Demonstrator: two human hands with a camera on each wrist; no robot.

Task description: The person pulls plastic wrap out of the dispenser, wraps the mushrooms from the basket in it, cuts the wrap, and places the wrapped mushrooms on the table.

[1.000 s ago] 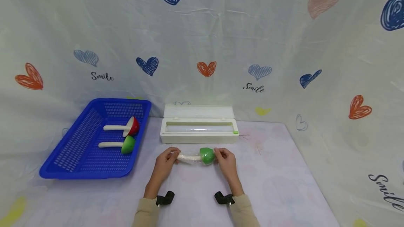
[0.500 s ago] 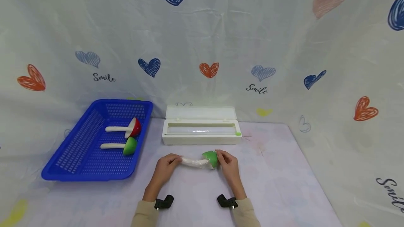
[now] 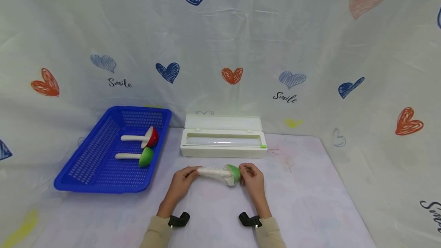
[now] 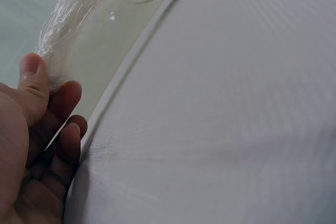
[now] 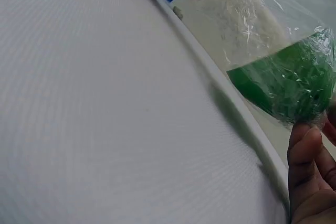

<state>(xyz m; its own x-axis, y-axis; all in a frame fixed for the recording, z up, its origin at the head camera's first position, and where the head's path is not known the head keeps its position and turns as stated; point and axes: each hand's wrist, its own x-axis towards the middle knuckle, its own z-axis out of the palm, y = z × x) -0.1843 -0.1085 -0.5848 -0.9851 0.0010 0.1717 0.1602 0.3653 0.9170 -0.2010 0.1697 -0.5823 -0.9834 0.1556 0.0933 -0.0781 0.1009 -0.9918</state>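
1. Behind the table (image 3: 303,194) we see a pale curtain (image 3: 262,41) printed with hearts and "Smile".
2. On the table's far side stands a white box (image 3: 224,152), lid raised, a roll (image 3: 224,141) inside. Left of it, a blue basket (image 3: 103,186) holds a red mushroom (image 3: 153,137) and a green mushroom (image 3: 146,157).
3. The wrapped mushroom (image 3: 213,173) lies between the hands, on the near side of the box, stem to the left, green cap to the right.
4. We see the left hand (image 3: 180,182) pinching the stem end between thumb and forefinger; its other fingers curl loosely.
5. The right hand (image 3: 253,179) pinches film at the cap's right end with its fingertips.
6. Only the head view gives us the basket's mushrooms. The right wrist view shows clear, creased film (image 5: 257,19) loose around stem and cap; the left wrist view shows it bunched at the thumb.
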